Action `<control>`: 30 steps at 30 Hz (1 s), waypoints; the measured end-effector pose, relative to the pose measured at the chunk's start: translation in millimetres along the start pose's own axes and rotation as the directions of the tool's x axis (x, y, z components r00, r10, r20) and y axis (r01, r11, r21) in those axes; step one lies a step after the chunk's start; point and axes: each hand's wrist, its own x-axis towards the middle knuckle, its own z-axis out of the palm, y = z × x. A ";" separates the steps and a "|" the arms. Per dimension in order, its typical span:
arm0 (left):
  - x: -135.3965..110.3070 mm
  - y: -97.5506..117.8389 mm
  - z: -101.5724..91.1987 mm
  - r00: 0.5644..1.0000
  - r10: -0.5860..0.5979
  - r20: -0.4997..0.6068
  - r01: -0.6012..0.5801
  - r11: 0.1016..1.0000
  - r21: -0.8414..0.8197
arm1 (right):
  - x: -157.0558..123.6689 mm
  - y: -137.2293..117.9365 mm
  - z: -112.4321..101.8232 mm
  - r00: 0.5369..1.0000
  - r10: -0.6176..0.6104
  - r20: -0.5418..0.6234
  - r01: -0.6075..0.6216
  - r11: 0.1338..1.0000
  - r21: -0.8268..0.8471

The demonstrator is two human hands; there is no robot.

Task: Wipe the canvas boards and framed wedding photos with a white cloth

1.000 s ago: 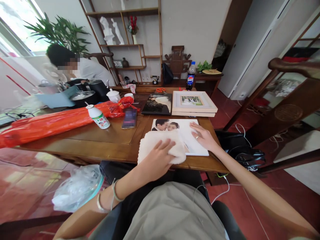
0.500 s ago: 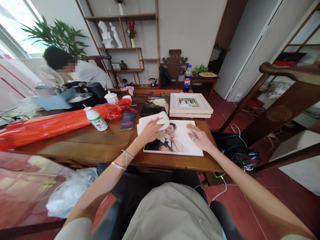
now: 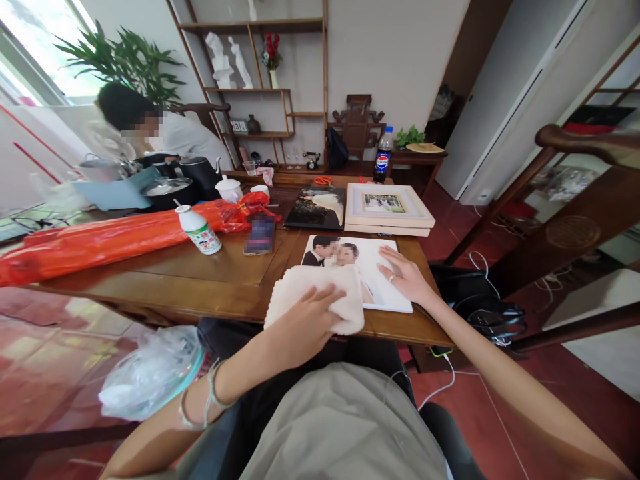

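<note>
A large photo print [image 3: 373, 267] lies flat on the wooden table [image 3: 200, 280] in front of me. My left hand [image 3: 303, 323] presses a cream cloth [image 3: 320, 293] down on the print's near left corner, fingers spread flat over it. Resting flat on the print's right edge is my right hand [image 3: 405, 277], fingers stretched out, a ring on one finger.
Beyond the print lie a dark photo [image 3: 317, 208] and a white frame stack [image 3: 387, 208]. A phone [image 3: 260, 235], a small white bottle [image 3: 199, 230] and a long orange plastic bag [image 3: 100, 243] sit left. A seated person [image 3: 160, 133] works by pots at far left. A cola bottle [image 3: 383, 157] stands behind.
My left hand has dragged the cloth from the print's far left corner back to its near left corner. The right hand has stayed on the right edge.
</note>
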 end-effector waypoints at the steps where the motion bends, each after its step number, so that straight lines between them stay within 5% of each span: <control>1: 3.5 -3.9 1.0 1.000 0.003 -0.007 -0.004 1.000 -0.004 | 0.2 -0.1 -0.2 1.000 0.004 0.005 -0.004 1.000 -0.005; 9: 66.5 -77.9 7.9 0.986 0.004 -0.166 -0.001 1.000 0.022 | 1.0 4.5 -0.2 1.000 -0.008 -0.004 0.008 0.999 0.041; 14: 88.3 -104.1 15.9 0.972 -0.100 -0.213 0.117 0.991 0.065 | 1.0 7.1 0.9 1.000 -0.025 -0.009 0.025 0.999 0.034; 19: 79.0 -89.1 14.2 0.972 -0.112 -0.205 0.134 0.986 0.099 | 1.2 4.8 0.3 1.000 -0.027 -0.008 0.027 0.999 0.034; 25: 46.0 -35.5 -5.5 1.000 0.015 -0.009 -0.014 0.998 0.059 | 0.1 3.6 0.9 1.000 -0.017 -0.009 0.017 1.000 0.022; 30: 47.3 -21.5 -3.5 0.996 0.041 -0.080 -0.038 0.998 0.040 | -0.2 4.0 1.4 1.000 -0.019 -0.005 0.019 1.000 0.008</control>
